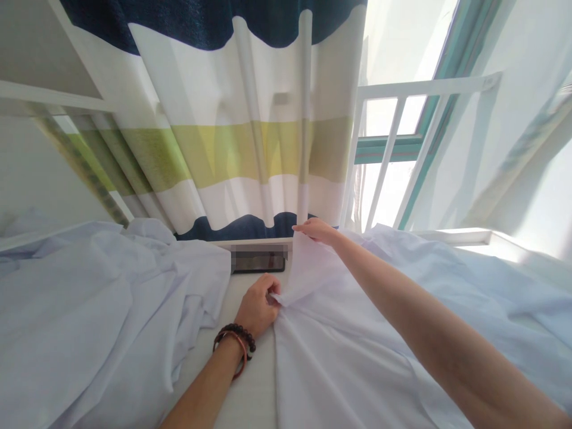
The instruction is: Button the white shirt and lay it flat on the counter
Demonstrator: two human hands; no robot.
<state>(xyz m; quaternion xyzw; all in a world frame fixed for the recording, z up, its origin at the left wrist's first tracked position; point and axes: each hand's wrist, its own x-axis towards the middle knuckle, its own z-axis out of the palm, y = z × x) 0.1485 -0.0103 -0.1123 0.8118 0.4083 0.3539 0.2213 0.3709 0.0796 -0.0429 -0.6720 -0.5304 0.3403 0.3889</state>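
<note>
A white cloth (339,339), perhaps a garment or a sheet, lies spread in folds on the white surface at the right. My left hand (259,304), with a beaded bracelet (239,333) and a reddish band on its wrist, pinches the cloth's left edge. Farther back, my right hand (316,229) grips an upper corner of the same cloth and lifts it. Between the two hands the fabric is raised and pulled taut. Just beyond my left hand lies a dark phone (259,262), partly blurred out.
More crumpled white cloth (102,298) is heaped at the left. Behind stand a striped navy, white and green curtain (250,149) and a white railing (393,128). At the right is a teal-framed window (393,148). A strip of white surface (250,381) shows between the cloths.
</note>
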